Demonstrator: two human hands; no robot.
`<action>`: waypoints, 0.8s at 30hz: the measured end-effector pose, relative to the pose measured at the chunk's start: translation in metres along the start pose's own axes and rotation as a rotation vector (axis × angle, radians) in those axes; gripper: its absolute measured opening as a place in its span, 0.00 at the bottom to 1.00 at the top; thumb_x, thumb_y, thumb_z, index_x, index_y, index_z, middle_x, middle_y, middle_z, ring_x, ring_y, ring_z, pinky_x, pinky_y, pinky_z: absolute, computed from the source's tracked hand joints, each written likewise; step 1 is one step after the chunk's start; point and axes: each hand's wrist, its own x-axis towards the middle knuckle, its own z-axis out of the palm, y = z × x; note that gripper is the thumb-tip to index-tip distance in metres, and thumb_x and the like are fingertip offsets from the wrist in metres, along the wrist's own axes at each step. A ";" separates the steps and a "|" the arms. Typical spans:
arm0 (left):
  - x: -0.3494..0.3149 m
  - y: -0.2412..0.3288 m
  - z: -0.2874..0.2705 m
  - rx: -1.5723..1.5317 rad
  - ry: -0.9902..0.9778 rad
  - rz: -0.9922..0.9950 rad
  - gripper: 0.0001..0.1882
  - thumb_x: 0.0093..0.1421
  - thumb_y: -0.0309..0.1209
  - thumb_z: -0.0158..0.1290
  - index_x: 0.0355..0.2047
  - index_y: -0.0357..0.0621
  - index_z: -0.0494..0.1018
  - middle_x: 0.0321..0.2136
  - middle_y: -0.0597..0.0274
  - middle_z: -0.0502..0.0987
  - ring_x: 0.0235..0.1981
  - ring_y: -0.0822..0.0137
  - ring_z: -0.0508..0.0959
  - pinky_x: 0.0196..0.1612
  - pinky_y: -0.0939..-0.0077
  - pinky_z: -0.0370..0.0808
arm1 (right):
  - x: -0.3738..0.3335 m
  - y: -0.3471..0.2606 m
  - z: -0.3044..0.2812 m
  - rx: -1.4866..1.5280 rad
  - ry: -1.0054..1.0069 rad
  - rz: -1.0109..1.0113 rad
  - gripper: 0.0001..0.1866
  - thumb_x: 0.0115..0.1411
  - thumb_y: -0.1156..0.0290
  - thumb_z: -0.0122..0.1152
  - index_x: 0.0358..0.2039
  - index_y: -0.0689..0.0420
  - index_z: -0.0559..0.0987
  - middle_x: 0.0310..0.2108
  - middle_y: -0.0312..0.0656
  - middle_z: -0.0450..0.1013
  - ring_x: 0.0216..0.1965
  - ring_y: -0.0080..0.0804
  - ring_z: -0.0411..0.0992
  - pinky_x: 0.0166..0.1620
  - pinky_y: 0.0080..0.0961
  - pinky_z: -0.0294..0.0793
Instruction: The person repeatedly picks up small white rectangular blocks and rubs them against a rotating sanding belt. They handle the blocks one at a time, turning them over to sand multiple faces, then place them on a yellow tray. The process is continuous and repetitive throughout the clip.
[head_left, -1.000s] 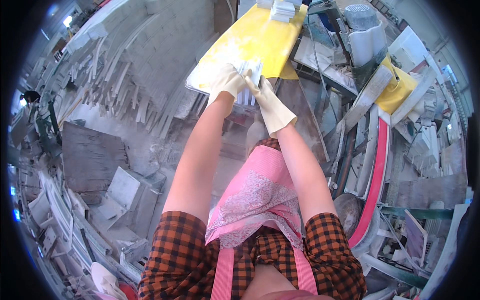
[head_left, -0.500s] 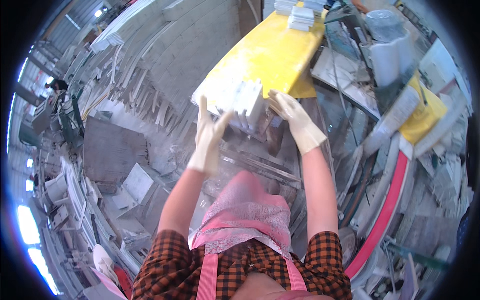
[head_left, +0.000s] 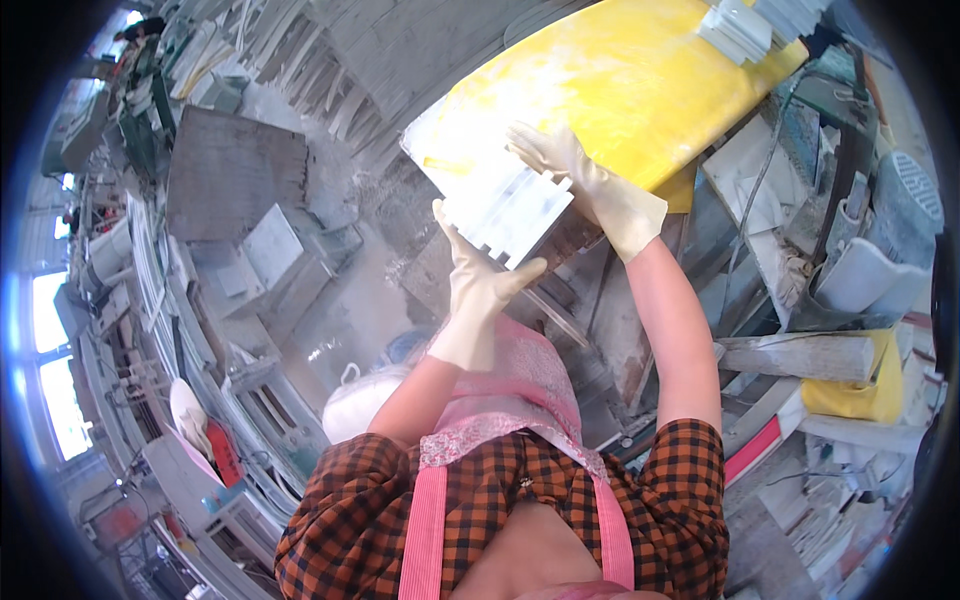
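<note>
At the near end of a yellow-covered table (head_left: 600, 85) is a stack of white strips (head_left: 515, 215), their ends uneven. My left hand (head_left: 478, 280), in a cream rubber glove, grips its near left corner, index finger along the left side and thumb stretched out below the near edge. My right hand (head_left: 575, 180), gloved alike, presses along the far right side, fingers extended together toward the far left. Between them the two hands hold the stack. Its underside is hidden, and glare washes out the table beside it.
More white strips (head_left: 735, 30) lie stacked at the table's far right. A brown board (head_left: 237, 172) and pale slab offcuts (head_left: 275, 245) are on the left. At right stand a grey-white bin (head_left: 868, 280) and a yellow cloth (head_left: 858, 385). A white sack (head_left: 365, 400) sits by my left arm.
My hands have come in from both sides onto the stack, which now appears turned, with its broad striped side showing. The view has swung, moving the table toward the upper right.
</note>
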 end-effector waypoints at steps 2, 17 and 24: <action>0.008 -0.012 0.012 0.607 0.026 0.370 0.72 0.43 0.46 0.71 0.75 0.47 0.31 0.70 0.45 0.58 0.72 0.50 0.54 0.75 0.62 0.44 | -0.005 -0.009 0.008 0.030 0.014 0.065 0.34 0.76 0.53 0.39 0.73 0.64 0.56 0.74 0.48 0.52 0.75 0.34 0.48 0.74 0.31 0.46; 0.013 0.044 -0.091 0.293 -0.121 -0.085 0.81 0.34 0.62 0.75 0.74 0.33 0.37 0.71 0.29 0.52 0.73 0.43 0.55 0.72 0.66 0.57 | -0.010 -0.008 0.026 -0.015 0.201 0.149 0.29 0.75 0.57 0.46 0.70 0.60 0.65 0.73 0.46 0.56 0.73 0.33 0.52 0.74 0.30 0.49; 0.063 0.113 -0.047 0.934 -0.456 0.031 0.80 0.33 0.61 0.74 0.70 0.18 0.41 0.70 0.27 0.54 0.72 0.34 0.53 0.69 0.50 0.62 | -0.039 -0.040 0.052 -0.374 0.347 0.133 0.33 0.71 0.48 0.48 0.65 0.59 0.72 0.71 0.44 0.62 0.72 0.31 0.56 0.72 0.30 0.51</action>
